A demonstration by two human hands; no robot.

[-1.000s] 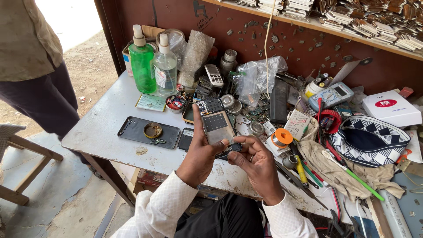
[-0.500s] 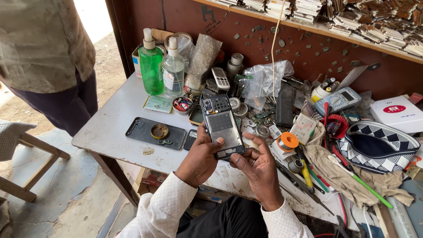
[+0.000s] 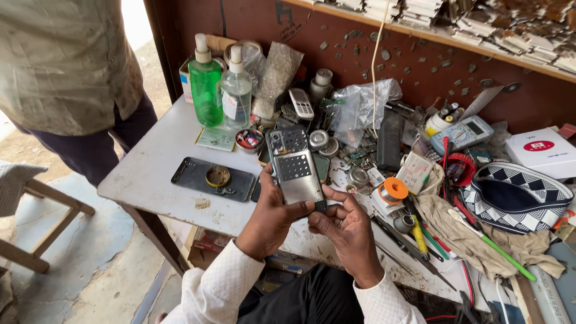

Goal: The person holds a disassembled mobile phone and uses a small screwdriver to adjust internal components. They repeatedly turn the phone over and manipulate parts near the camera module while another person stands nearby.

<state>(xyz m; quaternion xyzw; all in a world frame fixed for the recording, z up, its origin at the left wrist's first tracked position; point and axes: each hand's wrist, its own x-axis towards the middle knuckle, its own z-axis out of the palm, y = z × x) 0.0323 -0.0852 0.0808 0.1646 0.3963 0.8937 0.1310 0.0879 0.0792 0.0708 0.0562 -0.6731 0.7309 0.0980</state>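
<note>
On your far left stand a green bottle (image 3: 206, 89) and a clear bottle (image 3: 236, 94); a dark phone panel (image 3: 213, 178) lies near left, a patterned pouch (image 3: 521, 197) right.

Quick count, going outward from the opened grey keypad phone frame (image 3: 295, 170) in the middle: that's one. Two plastic squeeze bottles behind it to the left, one green (image 3: 206, 85), one clear (image 3: 236, 90). One white handset (image 3: 301, 103) straight behind. One flat black phone back panel (image 3: 213, 179) left of it on the surface. One orange solder spool (image 3: 393, 191) and one grey multimeter (image 3: 462, 133) to its right. Two hands on it, left (image 3: 273, 213) and right (image 3: 345, 231).
</note>
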